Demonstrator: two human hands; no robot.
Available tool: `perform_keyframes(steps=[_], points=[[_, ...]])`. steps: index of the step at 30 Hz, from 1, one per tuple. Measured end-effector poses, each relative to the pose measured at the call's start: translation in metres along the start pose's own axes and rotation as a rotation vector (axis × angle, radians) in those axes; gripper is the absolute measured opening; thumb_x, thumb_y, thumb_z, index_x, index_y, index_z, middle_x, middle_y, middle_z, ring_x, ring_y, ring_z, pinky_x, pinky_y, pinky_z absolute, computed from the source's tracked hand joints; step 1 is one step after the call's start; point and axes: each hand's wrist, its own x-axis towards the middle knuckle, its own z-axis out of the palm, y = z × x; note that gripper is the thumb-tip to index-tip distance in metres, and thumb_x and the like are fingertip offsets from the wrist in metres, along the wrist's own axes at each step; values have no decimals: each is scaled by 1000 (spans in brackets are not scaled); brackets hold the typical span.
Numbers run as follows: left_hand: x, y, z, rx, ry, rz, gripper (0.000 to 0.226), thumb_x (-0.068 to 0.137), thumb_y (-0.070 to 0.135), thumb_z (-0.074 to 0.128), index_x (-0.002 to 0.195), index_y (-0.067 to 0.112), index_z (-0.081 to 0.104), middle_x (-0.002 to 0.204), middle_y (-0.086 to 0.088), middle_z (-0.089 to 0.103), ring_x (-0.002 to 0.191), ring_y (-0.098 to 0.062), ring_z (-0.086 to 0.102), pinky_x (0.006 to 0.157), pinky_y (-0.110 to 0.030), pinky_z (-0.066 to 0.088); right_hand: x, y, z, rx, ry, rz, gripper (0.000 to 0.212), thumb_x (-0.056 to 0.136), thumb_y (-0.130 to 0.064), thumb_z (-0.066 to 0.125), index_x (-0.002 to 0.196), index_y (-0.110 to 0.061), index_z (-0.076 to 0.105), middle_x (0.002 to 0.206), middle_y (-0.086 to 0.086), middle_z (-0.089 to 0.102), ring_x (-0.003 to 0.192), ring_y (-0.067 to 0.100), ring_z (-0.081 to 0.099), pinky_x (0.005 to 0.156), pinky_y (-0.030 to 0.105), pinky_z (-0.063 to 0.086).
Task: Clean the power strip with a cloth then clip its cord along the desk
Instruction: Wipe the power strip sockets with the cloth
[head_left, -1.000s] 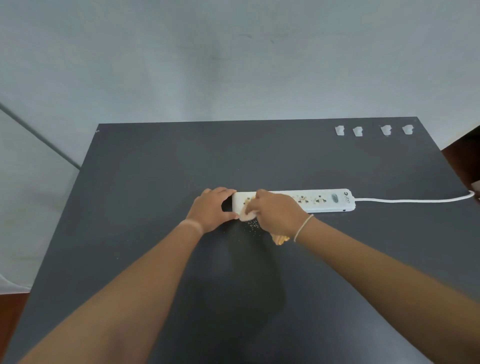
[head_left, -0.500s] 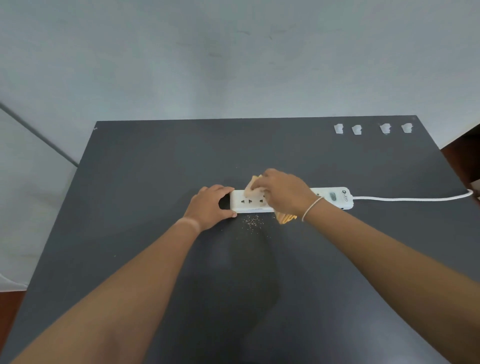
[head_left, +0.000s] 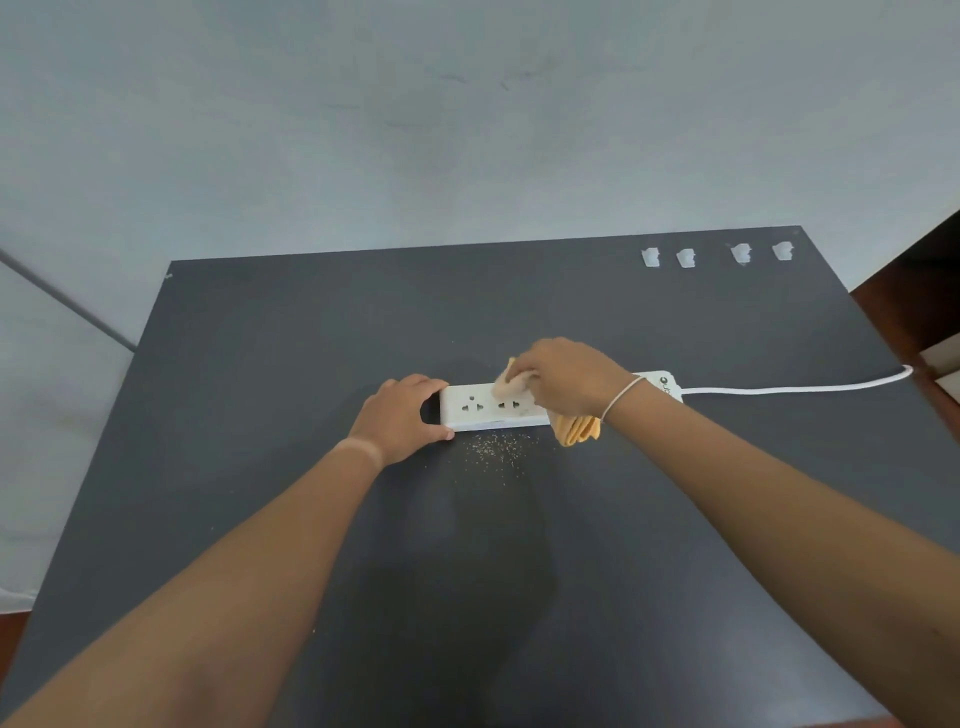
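While the left hand (head_left: 402, 418) keeps its grip closed around the left end of the power strip (head_left: 493, 410), the right hand (head_left: 563, 379) has carried the bunched cloth (head_left: 574, 428) from that end, where it was a second ago, rightward to the middle sockets, fingers closed on the fabric and pressing it to the strip's top face. Two sockets now show bare, and pale crumbs (head_left: 493, 449) lie on the dark worktop (head_left: 311, 338) just in front of the strip. That suggests the wiping is under way, with the switch end not yet covered. The strip lies flat mid-worktop, its long axis left to right. Its cord (head_left: 800, 387) leaves the right end toward the worktop's right edge. Four white clips (head_left: 719, 254) wait near the far right corner, well apart from the cord.
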Motion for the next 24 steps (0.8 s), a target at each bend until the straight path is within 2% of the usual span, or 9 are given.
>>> perform_keyframes(steps=[1,3,5,9,13,16,20,22,24], points=[[0,1,0,2,-1,-2,64,75,36,72,133,27,47,135,6,50,121,-24,43,102,-38,39,0,2,1,-33,20,3,43,88,-7,38,120,-24,60,122,7,57,109,27,55,85,34,44],[-1,2,-1,13,0,-6,63,76,35,72,133,27,47,135,6,50,121,-24,43,102,-38,39,-3,4,3,-60,-80,11,42,88,-8,40,121,-23,60,124,5,57,112,27,55,86,33,44],[-1,4,-2,33,2,-6,62,76,35,71,133,27,47,135,6,50,122,-23,43,101,-37,38,-8,4,1,25,-139,20,36,89,-14,43,117,-20,63,122,5,60,109,26,57,85,33,45],[-1,7,-3,76,-4,-8,62,76,37,70,133,27,46,135,6,50,121,-24,44,101,-37,40,-6,11,-4,12,37,26,39,89,-10,39,119,-22,61,121,6,59,110,28,56,87,35,45],[-1,10,-5,149,-12,-12,66,77,39,68,136,25,42,138,3,47,125,-24,42,102,-38,40,-11,12,-1,49,-131,36,33,91,-18,42,116,-17,64,120,7,62,104,27,58,83,33,49],[-1,16,-5,184,-26,-13,78,75,44,68,142,25,33,143,2,40,130,-25,37,106,-39,38,-11,17,-3,45,20,34,39,90,-8,39,121,-19,60,122,8,59,107,27,56,81,33,44],[3,36,-5,211,-22,57,83,75,45,67,145,24,28,148,2,35,134,-25,33,109,-39,34,-18,18,-3,76,-152,52,33,90,-20,45,118,-17,63,123,7,61,109,27,57,85,31,45],[6,48,-4,219,-43,115,78,78,43,66,145,23,30,149,3,35,136,-24,33,110,-38,32,-19,20,-6,140,-106,46,34,90,-17,43,117,-18,63,122,5,61,108,26,56,84,31,45],[9,60,-1,223,-76,161,74,81,39,64,145,21,31,150,3,33,138,-23,31,112,-37,30,-18,26,-8,81,35,46,39,89,-8,39,118,-18,61,120,7,60,107,27,56,82,34,45]])
